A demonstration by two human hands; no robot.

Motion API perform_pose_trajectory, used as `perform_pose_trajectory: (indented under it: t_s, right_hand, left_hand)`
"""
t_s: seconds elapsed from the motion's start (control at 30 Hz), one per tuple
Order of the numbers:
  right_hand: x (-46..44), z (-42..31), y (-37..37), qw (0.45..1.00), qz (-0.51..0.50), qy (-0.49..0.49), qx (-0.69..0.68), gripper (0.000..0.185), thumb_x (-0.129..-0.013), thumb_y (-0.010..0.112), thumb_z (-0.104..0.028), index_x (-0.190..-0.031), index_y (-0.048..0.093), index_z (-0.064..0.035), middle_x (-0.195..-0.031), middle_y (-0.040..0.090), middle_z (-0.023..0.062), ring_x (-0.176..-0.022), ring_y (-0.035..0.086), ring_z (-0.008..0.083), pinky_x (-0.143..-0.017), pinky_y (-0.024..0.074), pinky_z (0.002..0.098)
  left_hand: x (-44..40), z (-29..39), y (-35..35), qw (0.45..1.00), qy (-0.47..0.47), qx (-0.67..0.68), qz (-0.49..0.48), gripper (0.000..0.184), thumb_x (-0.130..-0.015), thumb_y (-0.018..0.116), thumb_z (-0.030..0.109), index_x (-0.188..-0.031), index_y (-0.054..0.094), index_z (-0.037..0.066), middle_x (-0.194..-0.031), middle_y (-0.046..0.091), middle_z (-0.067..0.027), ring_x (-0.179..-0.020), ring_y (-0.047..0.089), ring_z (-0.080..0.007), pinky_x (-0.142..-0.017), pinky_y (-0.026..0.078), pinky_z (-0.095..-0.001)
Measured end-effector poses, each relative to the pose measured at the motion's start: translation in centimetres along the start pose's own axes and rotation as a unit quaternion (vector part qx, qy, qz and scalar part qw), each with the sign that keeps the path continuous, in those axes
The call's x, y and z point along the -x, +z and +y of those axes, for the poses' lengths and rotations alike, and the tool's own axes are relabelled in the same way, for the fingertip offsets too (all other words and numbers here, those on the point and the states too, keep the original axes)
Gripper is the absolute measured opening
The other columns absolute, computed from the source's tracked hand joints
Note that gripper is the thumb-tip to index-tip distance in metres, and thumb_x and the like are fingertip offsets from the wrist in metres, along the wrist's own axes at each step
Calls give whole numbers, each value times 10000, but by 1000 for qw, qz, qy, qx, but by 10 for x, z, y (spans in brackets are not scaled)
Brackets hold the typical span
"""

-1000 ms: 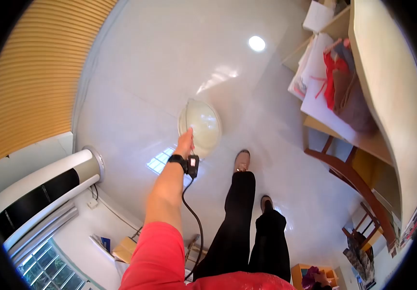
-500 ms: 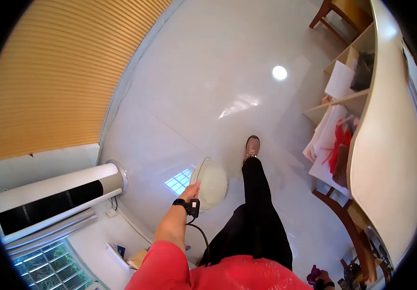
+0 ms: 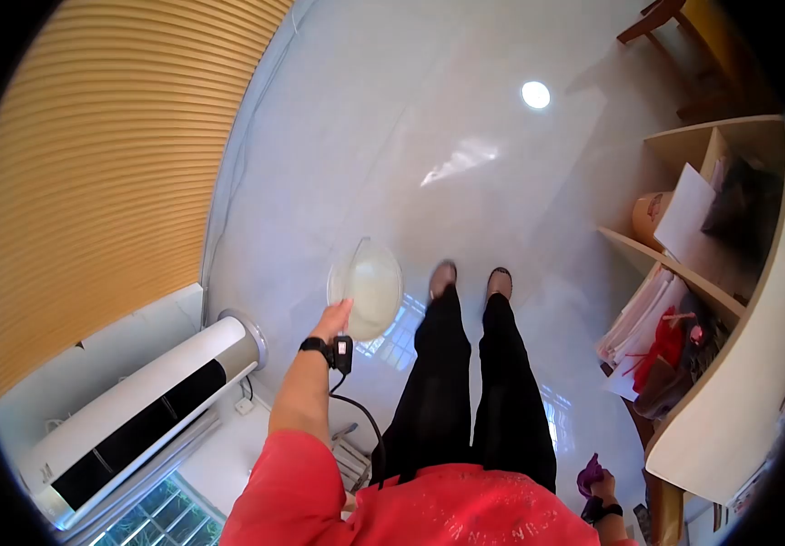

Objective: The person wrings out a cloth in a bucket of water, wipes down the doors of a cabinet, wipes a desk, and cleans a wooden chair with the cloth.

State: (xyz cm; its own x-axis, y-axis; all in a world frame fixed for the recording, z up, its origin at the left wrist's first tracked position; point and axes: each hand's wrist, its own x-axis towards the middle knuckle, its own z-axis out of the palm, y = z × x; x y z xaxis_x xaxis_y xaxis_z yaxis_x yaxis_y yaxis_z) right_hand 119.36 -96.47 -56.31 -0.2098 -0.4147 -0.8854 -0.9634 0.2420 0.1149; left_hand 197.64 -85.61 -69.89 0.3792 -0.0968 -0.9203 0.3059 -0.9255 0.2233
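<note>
A pale round bucket [image 3: 377, 289] with a thin handle hangs in front of me, left of my legs. My left hand [image 3: 333, 319] is closed around the bucket's handle; whether the bucket holds liquid I cannot tell. Low on the right, my right hand [image 3: 603, 489] grips a bunched purple cloth [image 3: 591, 471] beside my hip. Both wrists carry dark bands, and a cable runs from the left one.
A shelf unit [image 3: 729, 400] with papers, a red item and bags lines the right side. Upper right stands a wooden chair [image 3: 652, 23]. A tall white air conditioner [image 3: 137, 409] and a yellow slatted blind [image 3: 128, 164] are on the left. Glossy floor [image 3: 365, 136] stretches ahead.
My second foot has come into view beside the first. The bucket and my left hand have shifted forward and slightly left in view. My right hand with the cloth shows more fully.
</note>
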Motion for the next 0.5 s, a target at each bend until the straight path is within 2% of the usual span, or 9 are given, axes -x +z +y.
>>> perform_pose_trajectory:
  t_s: [0.03,0.1,0.17,0.23,0.3,0.37,0.4,0.47,0.5]
  right_hand:
    - [3,-17,-1,1000,-2,-14,-3,242,-620,563,-45,-854,619,-23,-816,647,193,-806,622,374,-712,495,411]
    - [13,-50,0,1000,-4,-14,-15,259,-612,529,-28,-856,615,-22,-812,643,201,-797,618,377,-705,492,412]
    - [32,-89,7,999,-3,19,-36,275,-611,518,-20,-868,614,-18,-828,644,201,-802,622,363,-714,495,400]
    - [50,-124,21,993,-8,49,-111,342,-603,494,-4,-922,615,-10,-836,646,197,-801,628,335,-732,497,377]
    - [74,-120,38,984,1,67,-164,381,-597,485,2,-955,614,-9,-832,647,192,-793,629,325,-740,497,367]
    - [104,-150,40,994,-19,95,-48,386,-603,484,-2,-965,616,-18,-863,642,206,-849,620,358,-770,493,390]
    - [111,-157,44,993,-31,108,-29,393,-604,513,-18,-983,616,-22,-871,650,200,-863,627,345,-779,495,391]
    - [124,-178,57,990,-60,123,-36,388,-618,548,-39,-998,620,-35,-882,657,193,-885,632,339,-782,497,393]
    - [133,-181,64,987,-71,126,-63,372,-630,554,-45,-996,624,-43,-885,657,191,-893,630,345,-777,497,395]
  left_hand:
    - [-18,16,-10,999,30,-16,0,355,-884,528,435,-825,568,87,-648,492,30,-573,426,-93,-504,339,-259]
    - [-60,50,-25,998,68,-16,11,383,-904,474,457,-732,510,117,-583,448,25,-495,394,-91,-460,309,-246]
    - [-101,87,-43,997,72,11,-12,389,-902,469,465,-734,503,115,-602,451,25,-526,403,-89,-491,322,-249]
    - [-150,133,-58,992,105,-66,-16,391,-881,501,475,-790,529,96,-621,431,34,-555,384,-106,-522,327,-264]
    - [-185,164,-65,987,131,-86,-23,416,-861,512,504,-810,539,92,-651,452,27,-601,405,-129,-565,346,-297]
    - [-235,194,-73,986,108,-93,-81,485,-852,508,537,-989,550,74,-818,499,-13,-716,433,-152,-664,380,-316]
    - [-249,200,-75,989,99,-92,-65,526,-850,506,547,-1075,519,72,-923,495,-29,-798,442,-159,-722,383,-330]
    - [-277,228,-74,990,88,-98,-43,643,-845,502,568,-1246,458,68,-1133,488,-61,-962,461,-173,-838,390,-358]
    - [-282,242,-75,984,104,-125,-71,701,-844,499,573,-1319,376,72,-1250,418,-65,-1073,421,-191,-909,359,-372]
